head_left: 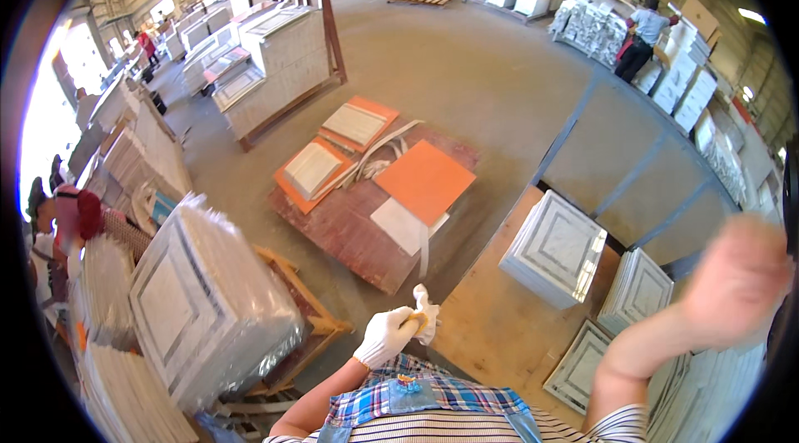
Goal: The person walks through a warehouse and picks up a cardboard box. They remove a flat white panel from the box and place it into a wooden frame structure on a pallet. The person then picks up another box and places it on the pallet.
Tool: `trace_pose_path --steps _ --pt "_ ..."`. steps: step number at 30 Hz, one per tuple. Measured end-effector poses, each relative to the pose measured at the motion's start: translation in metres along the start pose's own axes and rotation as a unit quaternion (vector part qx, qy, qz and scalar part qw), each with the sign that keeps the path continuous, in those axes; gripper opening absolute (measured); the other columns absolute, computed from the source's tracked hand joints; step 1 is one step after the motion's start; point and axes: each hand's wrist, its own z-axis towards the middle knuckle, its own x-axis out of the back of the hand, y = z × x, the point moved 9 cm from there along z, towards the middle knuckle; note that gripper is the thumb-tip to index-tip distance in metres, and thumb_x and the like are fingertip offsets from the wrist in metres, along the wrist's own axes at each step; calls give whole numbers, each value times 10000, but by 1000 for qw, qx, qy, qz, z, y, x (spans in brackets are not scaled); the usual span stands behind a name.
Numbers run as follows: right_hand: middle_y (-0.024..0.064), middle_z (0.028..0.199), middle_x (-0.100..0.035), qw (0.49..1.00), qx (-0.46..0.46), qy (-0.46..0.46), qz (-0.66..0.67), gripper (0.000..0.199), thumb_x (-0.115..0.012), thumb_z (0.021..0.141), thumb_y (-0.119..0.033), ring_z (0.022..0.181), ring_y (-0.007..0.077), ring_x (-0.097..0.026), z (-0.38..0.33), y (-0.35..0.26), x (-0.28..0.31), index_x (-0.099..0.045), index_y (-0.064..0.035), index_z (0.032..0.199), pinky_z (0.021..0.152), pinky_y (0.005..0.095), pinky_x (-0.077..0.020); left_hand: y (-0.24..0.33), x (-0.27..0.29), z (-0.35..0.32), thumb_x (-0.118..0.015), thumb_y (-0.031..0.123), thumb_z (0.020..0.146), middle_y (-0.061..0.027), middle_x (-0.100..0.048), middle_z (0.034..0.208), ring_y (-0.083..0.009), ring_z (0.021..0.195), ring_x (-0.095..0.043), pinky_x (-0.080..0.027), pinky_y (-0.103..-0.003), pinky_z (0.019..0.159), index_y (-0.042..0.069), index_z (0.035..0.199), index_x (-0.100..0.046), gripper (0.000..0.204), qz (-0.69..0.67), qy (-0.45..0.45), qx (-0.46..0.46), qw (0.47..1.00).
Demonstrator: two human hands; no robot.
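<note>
Two hands differ: the gloved left hand [384,336] pinches a crumpled white glove [427,313] at six o'clock, while the blurred bare right hand [732,281], finger state untellable, swings at four o'clock and could knock the stacked tiles [553,247].

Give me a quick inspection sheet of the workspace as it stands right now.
Surface: wooden workbench, partly bare.
Job's things: white cloth in the gloved left hand; stack of marble-patterned tiles on the bench, more tiles beside it.
Clutter: wrapped tile stack on a pallet at left.
Grips: left hand shut on the cloth; right hand bare, raised, blurred.
Cables: nothing seen.
Surroundings: floor board with orange sheets and straps; a person by distant stacks.
</note>
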Motion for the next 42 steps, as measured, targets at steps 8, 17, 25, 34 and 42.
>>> trace_pose_path --steps 8,17,25,34,42 --pt "45 736 -583 877 -154 -206 -407 101 -676 826 -55 654 169 -555 -195 288 -72 -591 -109 837 577 316 -431 18 14 144 -624 376 917 -190 -671 798 -329 705 -668 -516 -376 637 66 1004 -691 329 -141 -44 -140 979" --pt "57 862 -625 819 -122 -249 -503 169 -727 826 -149 760 228 -625 -206 386 -43 -618 -72 930 684 334 -525 16 63 217 -609 268 882 -192 -663 781 -309 714 -683 -515 -356 624 66 976 -713 246 -119 -107 -98 982" --pt "82 865 -538 795 -117 -326 -499 219 -700 815 -105 800 213 -611 -198 423 -55 -592 -30 989 731 317 -541 25 89 260 -619 225 884 -198 -668 746 -272 663 -685 -515 -337 616 41 952 -724 222 -58 -124 -148 980" --pt "140 866 -598 745 -296 -334 -496 158 -559 858 -47 701 290 -659 -192 518 -10 -572 -1 1008 556 373 -550 -3 122 324 -612 177 803 -197 -548 568 -328 458 -550 -405 -408 466 20 636 -595 230 4 130 -145 981" --pt "125 1142 -547 789 -561 -49 -246 251 -428 954 -140 1050 239 -500 -273 679 125 -519 -74 1178 887 365 -408 48 68 458 -635 141 774 -143 -540 536 -323 477 -549 -416 -418 467 58 583 -544 228 132 116 -251 952"
